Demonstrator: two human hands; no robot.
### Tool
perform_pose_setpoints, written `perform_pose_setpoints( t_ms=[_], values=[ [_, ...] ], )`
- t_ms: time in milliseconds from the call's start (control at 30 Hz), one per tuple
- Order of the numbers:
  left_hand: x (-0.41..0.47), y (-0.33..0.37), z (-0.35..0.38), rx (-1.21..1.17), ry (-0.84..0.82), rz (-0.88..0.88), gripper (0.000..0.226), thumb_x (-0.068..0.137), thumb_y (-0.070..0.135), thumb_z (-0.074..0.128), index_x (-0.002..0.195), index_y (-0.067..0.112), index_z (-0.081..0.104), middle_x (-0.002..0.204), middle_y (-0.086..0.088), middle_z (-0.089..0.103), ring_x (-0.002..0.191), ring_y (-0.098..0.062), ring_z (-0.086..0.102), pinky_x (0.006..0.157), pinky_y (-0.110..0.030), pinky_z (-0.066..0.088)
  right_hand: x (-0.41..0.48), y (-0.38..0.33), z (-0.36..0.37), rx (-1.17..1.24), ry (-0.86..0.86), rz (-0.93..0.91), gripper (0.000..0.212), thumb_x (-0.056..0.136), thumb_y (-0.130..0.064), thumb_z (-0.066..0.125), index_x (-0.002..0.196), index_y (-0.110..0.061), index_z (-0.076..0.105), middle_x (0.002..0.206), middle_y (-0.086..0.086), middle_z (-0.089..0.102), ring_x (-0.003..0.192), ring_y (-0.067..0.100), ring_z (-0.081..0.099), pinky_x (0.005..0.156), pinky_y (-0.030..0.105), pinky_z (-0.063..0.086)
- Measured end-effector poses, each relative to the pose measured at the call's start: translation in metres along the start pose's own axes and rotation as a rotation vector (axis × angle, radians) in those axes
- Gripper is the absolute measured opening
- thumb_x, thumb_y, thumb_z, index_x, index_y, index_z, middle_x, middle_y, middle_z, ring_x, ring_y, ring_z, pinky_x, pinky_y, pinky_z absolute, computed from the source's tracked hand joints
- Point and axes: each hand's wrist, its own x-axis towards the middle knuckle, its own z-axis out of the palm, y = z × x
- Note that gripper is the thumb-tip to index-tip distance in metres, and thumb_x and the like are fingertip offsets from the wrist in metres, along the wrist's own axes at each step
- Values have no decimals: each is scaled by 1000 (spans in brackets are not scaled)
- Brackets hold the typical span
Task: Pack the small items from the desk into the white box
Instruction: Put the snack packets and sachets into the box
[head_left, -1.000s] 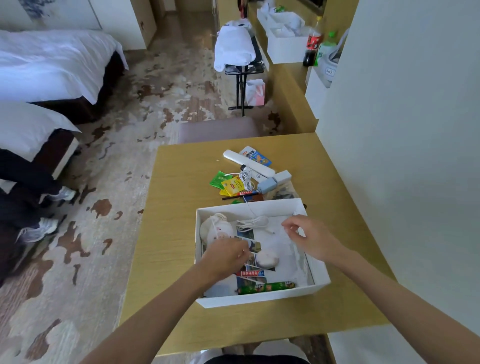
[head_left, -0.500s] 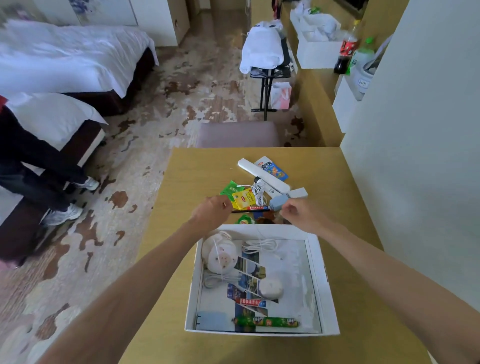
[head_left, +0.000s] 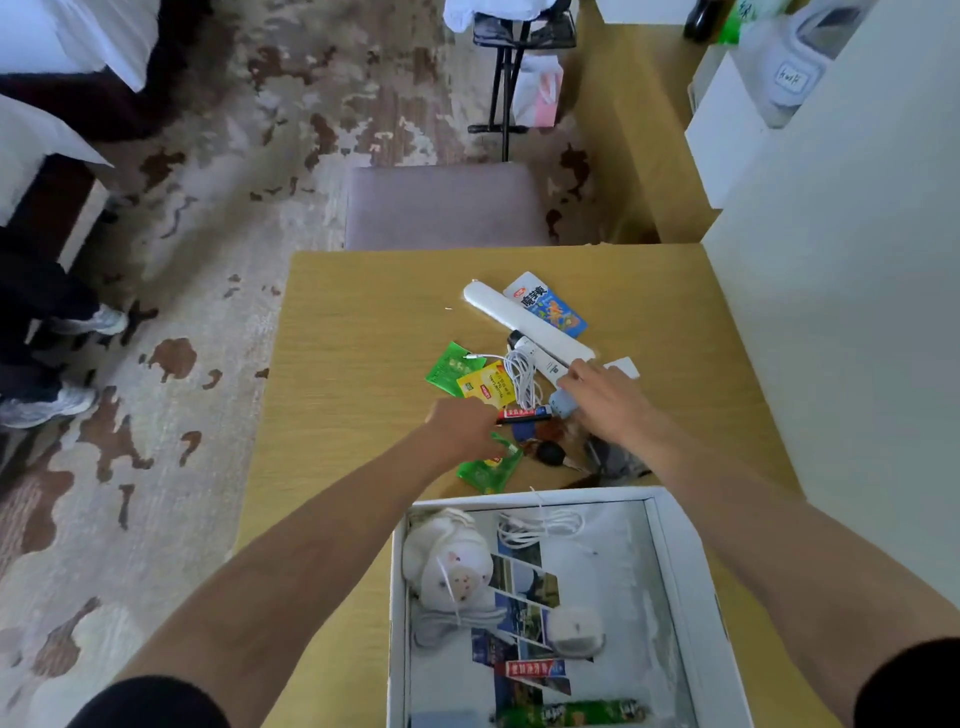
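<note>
While I'm leaning over the open white cardboard box (head_left: 397, 597) at the near edge of the light wooden desk (head_left: 363, 312), both hands are in the pile of small stuff mid-desk. My left hand (head_left: 465, 423) is knuckles-up, fingers curled down on a crumpled green tea sachet (head_left: 491, 467) just beside a red-and-black marker (head_left: 522, 413). Honestly can't tell if it's pinching anything. My right hand (head_left: 605, 397) covers a pale blue gadget (head_left: 562, 404), fingertips at a slim white tube (head_left: 535, 358), grip hidden too. Inside the box: a white drawstring pouch (head_left: 452, 566), a coiled white cable (head_left: 540, 525), and some postcards (head_left: 524, 587).
</note>
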Motion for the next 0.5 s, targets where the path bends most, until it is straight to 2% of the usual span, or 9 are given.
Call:
perform_pose_setpoints(
  t_ms=[100,200,367,500],
  values=[
    [10,8,6,105,-58,-94,52,73,71,55,79,20,46,68,4,48,70,-21,53,53,-27,35,9,4,4,-62,17,-29,48,80,-9,67,126,-14,54,123,8,51,112,24,48,91,38,47],
    [15,11,10,55,-100,-154,47,72,65,60,78,21,48,66,5,45,70,-19,53,57,-27,37,11,9,7,-80,71,-68,41,80,-17,68,119,-13,57,119,5,59,114,25,48,98,38,42],
    [13,9,17,-174,-142,-207,41,70,53,70,84,19,53,70,5,51,75,-20,54,61,-29,39,1,14,4,49,196,-44,48,83,-41,67,119,-11,58,117,4,61,113,22,51,99,37,41],
    [-2,2,5,-341,-80,-164,44,76,46,72,100,12,54,100,-7,60,83,-21,52,67,-30,41,-31,12,-22,505,385,42,46,81,-41,72,112,-11,56,106,5,59,93,22,59,74,33,51]
  ],
)
